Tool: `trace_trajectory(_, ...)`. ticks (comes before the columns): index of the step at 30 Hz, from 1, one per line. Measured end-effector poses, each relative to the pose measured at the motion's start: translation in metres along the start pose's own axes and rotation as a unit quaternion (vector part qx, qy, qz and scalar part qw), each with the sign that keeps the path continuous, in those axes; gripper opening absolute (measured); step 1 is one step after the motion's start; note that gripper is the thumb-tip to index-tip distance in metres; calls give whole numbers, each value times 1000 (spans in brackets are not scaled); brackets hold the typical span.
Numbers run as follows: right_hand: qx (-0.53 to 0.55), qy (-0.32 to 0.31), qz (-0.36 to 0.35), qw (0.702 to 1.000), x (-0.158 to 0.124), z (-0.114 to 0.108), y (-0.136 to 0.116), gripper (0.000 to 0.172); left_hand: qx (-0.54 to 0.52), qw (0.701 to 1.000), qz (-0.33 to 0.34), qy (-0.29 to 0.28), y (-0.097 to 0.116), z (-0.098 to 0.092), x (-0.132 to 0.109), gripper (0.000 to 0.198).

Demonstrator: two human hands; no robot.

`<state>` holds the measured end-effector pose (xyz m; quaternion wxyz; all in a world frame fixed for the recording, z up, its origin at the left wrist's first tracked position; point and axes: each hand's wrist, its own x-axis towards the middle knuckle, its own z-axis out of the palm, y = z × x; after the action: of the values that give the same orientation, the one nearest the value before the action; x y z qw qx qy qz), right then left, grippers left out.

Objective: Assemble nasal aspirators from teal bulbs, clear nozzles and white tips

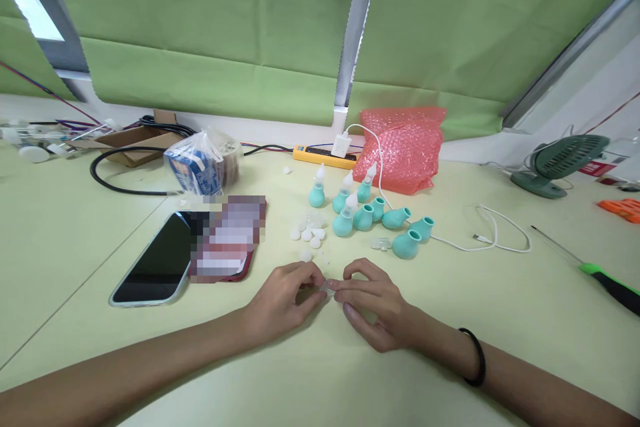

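My left hand (287,297) and my right hand (373,303) meet low on the pale green table (500,320), fingertips pinched together on a small clear plastic piece (330,286). Just beyond them lie several small white tips (309,232). Behind those stand several teal rubber bulbs (373,217), some fitted with white tips, some lying on their sides without. A clear flat piece (381,243) lies beside the bulbs.
A phone (155,260) and a blurred card lie at left. A bagged blue box (203,167), a cardboard tray and a black cable sit behind. Pink bubble wrap (400,147), a yellow power strip, a white cable, a green fan (560,163) and a screwdriver (600,277) lie right.
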<state>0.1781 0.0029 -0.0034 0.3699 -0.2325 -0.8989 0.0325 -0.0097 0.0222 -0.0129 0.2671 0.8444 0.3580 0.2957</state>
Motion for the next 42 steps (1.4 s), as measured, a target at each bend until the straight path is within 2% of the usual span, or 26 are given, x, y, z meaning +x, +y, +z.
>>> trace_trajectory(6,4,5,10,1000,2,2,-2,15,3,1000,11,6,2,0,0,8)
trace_trajectory(12,49,117,44,991,6,4,0,25,-1,1000,11,5,2,-1,0,3)
trace_trajectory(16,41,127,48,990,6,4,1,26,2,999,49,8,1,-2,0,21)
trace_trajectory(19,14,154,52,987,5,1,5,27,21,995,100,10,0,-1,1,23)
trace_trajectory(24,-99,207,36,973,10,-27,22,27,15,988,154,17,0,-1,3,20)
trace_trajectory(26,-172,208,67,961,11,-45,31,21,17,987,158,14,1,-1,3,19)
trace_trajectory(29,-309,156,128,929,10,-68,43,5,22,987,161,11,2,-1,2,18)
trace_trajectory(31,-400,83,187,893,8,-78,49,14,31,986,164,9,4,-1,2,18)
trace_trajectory(33,-447,-1,267,854,7,-85,51,25,42,984,173,10,5,-1,2,18)
trace_trajectory(36,-435,-120,377,809,6,-90,51,35,49,980,193,20,3,0,2,17)
trace_trajectory(38,-406,-191,414,792,6,-92,53,36,49,979,198,23,0,0,1,14)
trace_trajectory(40,-374,-238,427,788,4,-94,55,33,49,980,194,23,-2,1,1,13)
trace_trajectory(42,-339,-255,426,799,3,-96,57,29,47,980,189,26,-3,2,1,12)
